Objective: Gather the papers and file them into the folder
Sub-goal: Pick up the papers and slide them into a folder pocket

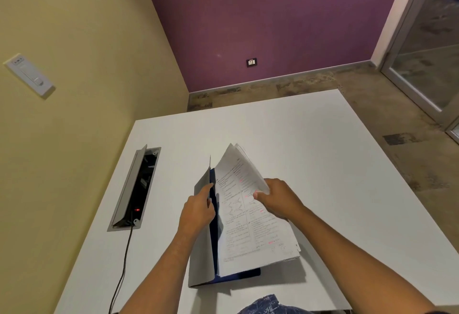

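Note:
A folder (pixel 201 259) with a grey cover and dark blue inside lies open on the white table (pixel 323 164), near its front edge. My left hand (pixel 197 211) grips the grey cover's edge and holds it raised on the left. A stack of printed papers (pixel 250 234) with pink highlights rests on the blue inner side. My right hand (pixel 278 199) pinches the stack's upper part, which is lifted and fanned off the folder.
A cable box (pixel 135 189) with its lid open is sunk into the table at the left, showing a red light, and a black cable (pixel 123 264) runs from it over the front edge. Yellow wall lies left, floor beyond the far and right table edges.

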Demonstrator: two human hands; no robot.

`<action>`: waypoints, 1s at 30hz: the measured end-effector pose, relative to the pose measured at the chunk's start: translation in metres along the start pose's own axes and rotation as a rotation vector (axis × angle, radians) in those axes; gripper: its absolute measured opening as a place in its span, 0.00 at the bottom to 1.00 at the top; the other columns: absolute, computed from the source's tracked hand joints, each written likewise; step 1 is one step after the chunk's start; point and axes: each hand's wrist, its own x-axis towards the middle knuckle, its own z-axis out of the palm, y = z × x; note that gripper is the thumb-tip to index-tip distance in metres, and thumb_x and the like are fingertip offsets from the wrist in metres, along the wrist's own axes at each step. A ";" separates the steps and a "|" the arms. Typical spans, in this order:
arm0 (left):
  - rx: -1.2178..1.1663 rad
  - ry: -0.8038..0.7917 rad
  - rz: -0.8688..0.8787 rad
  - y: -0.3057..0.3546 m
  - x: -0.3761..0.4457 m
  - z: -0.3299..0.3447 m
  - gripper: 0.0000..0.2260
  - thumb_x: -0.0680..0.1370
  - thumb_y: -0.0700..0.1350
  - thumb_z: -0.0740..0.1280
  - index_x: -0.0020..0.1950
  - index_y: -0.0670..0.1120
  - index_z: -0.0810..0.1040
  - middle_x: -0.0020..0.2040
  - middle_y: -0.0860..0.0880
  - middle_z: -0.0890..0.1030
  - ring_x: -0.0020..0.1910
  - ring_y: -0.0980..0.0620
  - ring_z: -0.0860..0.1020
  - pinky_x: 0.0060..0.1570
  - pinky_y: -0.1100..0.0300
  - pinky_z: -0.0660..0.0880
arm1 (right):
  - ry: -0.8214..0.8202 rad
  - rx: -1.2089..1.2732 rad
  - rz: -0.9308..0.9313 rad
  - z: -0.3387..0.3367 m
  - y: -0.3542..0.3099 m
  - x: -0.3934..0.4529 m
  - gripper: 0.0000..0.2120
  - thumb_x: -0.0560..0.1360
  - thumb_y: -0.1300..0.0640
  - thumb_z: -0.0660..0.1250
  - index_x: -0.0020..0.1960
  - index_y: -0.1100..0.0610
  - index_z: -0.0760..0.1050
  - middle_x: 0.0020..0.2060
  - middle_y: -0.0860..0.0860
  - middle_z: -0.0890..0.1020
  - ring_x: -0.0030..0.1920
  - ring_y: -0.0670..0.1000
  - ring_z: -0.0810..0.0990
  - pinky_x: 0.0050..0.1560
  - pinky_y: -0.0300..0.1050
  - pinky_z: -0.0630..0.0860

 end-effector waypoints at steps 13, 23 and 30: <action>0.064 0.001 -0.012 0.004 -0.007 0.007 0.26 0.81 0.46 0.67 0.78 0.53 0.66 0.58 0.47 0.84 0.51 0.46 0.84 0.58 0.48 0.81 | -0.091 -0.027 0.093 0.044 -0.033 0.020 0.23 0.80 0.54 0.64 0.75 0.54 0.68 0.66 0.55 0.79 0.59 0.58 0.82 0.53 0.52 0.84; 0.057 0.051 -0.022 0.004 0.000 -0.001 0.28 0.80 0.47 0.69 0.79 0.54 0.65 0.59 0.48 0.84 0.49 0.49 0.84 0.57 0.52 0.80 | 0.128 0.085 0.008 0.052 -0.042 0.010 0.17 0.82 0.53 0.62 0.70 0.52 0.70 0.60 0.51 0.80 0.48 0.50 0.81 0.35 0.35 0.76; -0.073 0.040 0.076 0.015 0.000 0.003 0.24 0.80 0.43 0.68 0.76 0.51 0.69 0.47 0.50 0.84 0.39 0.54 0.81 0.41 0.58 0.80 | -0.050 -0.128 -0.010 0.077 -0.046 -0.004 0.19 0.83 0.56 0.60 0.72 0.56 0.65 0.54 0.57 0.81 0.48 0.53 0.80 0.47 0.50 0.81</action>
